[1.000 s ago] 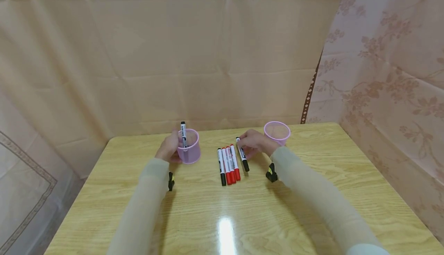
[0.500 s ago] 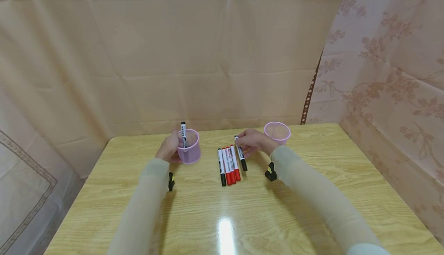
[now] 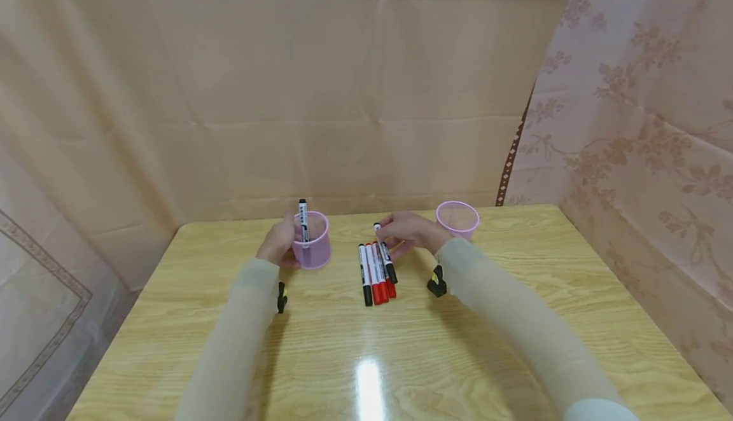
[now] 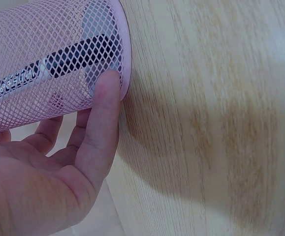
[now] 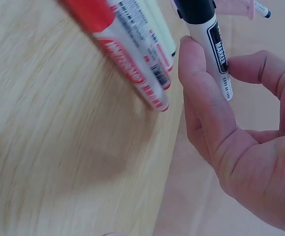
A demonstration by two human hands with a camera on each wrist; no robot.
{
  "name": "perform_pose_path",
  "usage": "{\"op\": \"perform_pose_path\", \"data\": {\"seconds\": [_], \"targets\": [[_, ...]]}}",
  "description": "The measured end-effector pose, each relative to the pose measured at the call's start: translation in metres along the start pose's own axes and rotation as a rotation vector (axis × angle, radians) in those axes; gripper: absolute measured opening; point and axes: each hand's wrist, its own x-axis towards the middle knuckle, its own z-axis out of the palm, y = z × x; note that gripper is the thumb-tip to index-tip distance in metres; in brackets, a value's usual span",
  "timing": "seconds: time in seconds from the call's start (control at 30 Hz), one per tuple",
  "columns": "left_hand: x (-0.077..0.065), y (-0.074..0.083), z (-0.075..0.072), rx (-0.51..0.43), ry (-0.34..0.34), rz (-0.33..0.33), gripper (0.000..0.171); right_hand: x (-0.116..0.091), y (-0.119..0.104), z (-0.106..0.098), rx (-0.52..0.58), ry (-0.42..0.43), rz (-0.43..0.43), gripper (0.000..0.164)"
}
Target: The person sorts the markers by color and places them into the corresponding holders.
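The black marker (image 3: 385, 252) is pinched in my right hand (image 3: 408, 231), raised at its far end with the capped end angled down over the row of markers (image 3: 373, 273) that lies on the worktop (image 3: 401, 345). Relative to that row, the marker sits just above its right edge; I judge the slant comes from gripping near the tail, so the heavier capped end hangs low. My left hand (image 3: 279, 243) wraps the left pink mesh cup (image 3: 312, 241), left of the row, probably to keep it steady; a black marker already stands upright in it. A second pink mesh cup (image 3: 457, 219) stands right of the row and behind it, holding nothing that I can see.

The right wrist view shows what the head view cannot: thumb and fingers (image 5: 201, 83) clamped on the white printed barrel, with the red markers blurred beneath. The left wrist view shows the thumb pressed flat against the mesh near the cup's base and the marker inside through the holes; whether my fingertips reach fully round the cup I cannot tell.
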Motion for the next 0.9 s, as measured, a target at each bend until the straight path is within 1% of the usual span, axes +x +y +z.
{"op": "perform_pose_path", "data": {"seconds": [0.27, 0.5, 0.63, 0.77, 0.9], "targets": [[-0.001, 0.001, 0.000, -0.007, -0.001, -0.008, 0.080, 0.005, -0.012, 0.010, 0.003, -0.011, 0.014, 0.053], [-0.001, 0.001, 0.000, -0.013, -0.005, -0.011, 0.082, 0.004, -0.020, 0.018, 0.014, -0.020, -0.023, 0.055], [0.000, 0.001, 0.000, -0.015, 0.000, -0.013, 0.083, 0.007, -0.024, 0.025, 0.019, -0.020, -0.026, 0.055], [0.000, 0.001, 0.000, -0.023, 0.005, -0.015, 0.083, 0.009, -0.028, 0.033, 0.028, -0.021, -0.032, 0.052], [0.001, 0.001, 0.000, -0.026, 0.003, -0.016, 0.081, 0.008, -0.034, 0.039, 0.023, -0.029, -0.061, 0.045]]}}
